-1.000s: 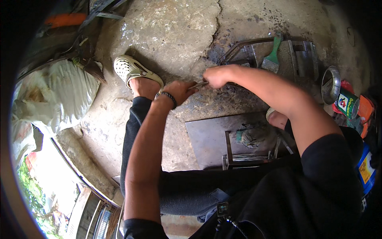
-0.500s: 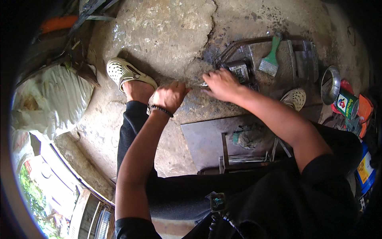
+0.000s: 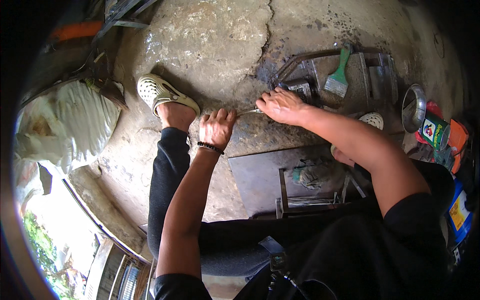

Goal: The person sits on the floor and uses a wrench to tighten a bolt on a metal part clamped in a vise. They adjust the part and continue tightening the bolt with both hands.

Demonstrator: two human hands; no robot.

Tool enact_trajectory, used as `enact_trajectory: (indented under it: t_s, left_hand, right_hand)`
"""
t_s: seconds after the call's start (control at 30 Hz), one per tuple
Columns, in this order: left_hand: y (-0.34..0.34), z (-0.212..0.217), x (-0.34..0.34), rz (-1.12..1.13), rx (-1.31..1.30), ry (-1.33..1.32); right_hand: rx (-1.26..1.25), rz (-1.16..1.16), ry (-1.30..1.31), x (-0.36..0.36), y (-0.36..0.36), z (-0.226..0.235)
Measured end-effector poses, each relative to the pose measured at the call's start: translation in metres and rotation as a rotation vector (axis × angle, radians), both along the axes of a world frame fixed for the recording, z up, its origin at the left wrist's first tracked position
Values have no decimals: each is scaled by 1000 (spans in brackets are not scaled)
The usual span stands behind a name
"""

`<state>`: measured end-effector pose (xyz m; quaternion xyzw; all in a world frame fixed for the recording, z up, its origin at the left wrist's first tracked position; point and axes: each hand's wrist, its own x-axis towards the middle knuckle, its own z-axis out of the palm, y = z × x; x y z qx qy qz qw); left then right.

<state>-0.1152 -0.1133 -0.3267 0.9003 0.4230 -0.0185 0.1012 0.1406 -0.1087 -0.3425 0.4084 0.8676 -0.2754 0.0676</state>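
Observation:
My left hand, with a dark beaded bracelet at its wrist, is closed on one end of a thin pale rod-like piece. That piece spans the gap to my right hand, whose fingers are closed around its other end. Both fists hide its ends, so its exact kind cannot be made out. Just beyond my right hand is a dark, oily metal block. It rests by a dirty metal tray, on which lies a paintbrush with a green handle.
A metal sheet with a small metal frame and a crumpled rag lies nearer me. At right are a metal bowl, a green can and a blue container. A whitish sack sits at left.
My left hand has shifted slightly right and nearer me, its knuckles turned more upward. The thin piece between the hands shows more clearly. My right hand has moved slightly.

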Motion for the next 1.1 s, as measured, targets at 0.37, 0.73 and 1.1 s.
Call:
enact_trajectory:
  t_s: [0.37, 0.73, 1.1]
  left_hand:
    - [-2, -7, -3, 14, -48, 16]
    - [-17, -19, -9, 107, -42, -11]
    - [-10, -18, -7, 204, -432, -163]
  right_hand:
    - [-116, 65, -135, -1, 5, 11]
    - [222, -318, 128, 44, -31, 40]
    - [54, -176, -28, 13, -16, 28]
